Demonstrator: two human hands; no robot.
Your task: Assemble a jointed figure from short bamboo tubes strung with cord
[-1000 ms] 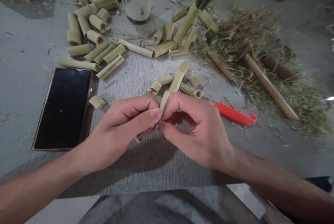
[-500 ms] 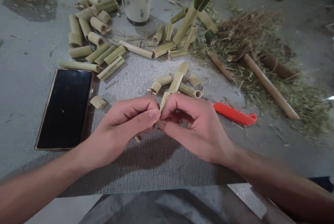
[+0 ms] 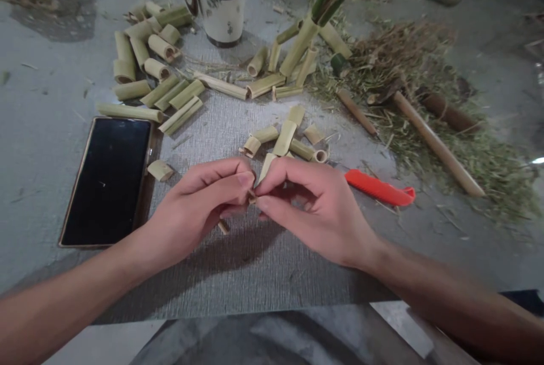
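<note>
Off to the right of the black rectangular phone in its thin brownish case (image 3: 106, 181), two bare hands meet over the grey woven-textured surface (image 3: 221, 297), and honestly it looks like pure fingertip work right now. Left hand (image 3: 204, 200) is the one nearer the phone, its grip pinched closed, thumb over bent fingers. Right hand (image 3: 314, 206) sits on the far side from the phone, thumb and index pinched too, and between the two sets of tips, right of the phone, there's a tiny tan sliver of plant material (image 3: 252, 197). Looks like both grips have it, but it's so small I can't tell its shape. My read: the step in hand is working that little bit over, maybe picking at it or turning it, can't say which. Next move seems to call for a light, steady pinch on the left and small, careful finger movements on the right, since something this thin could snap or slip. A short thin brown stick (image 3: 223, 227) lies below the left hand, also right of the phone. Further right and a bit beyond the phone are flat pale-green stem pieces (image 3: 285, 138) in a row, the nearest partly behind the right hand's fingers, no idea if it's touched. Well right of the phone lies a bright red plastic handle (image 3: 378, 186), clear of both hands.
</note>
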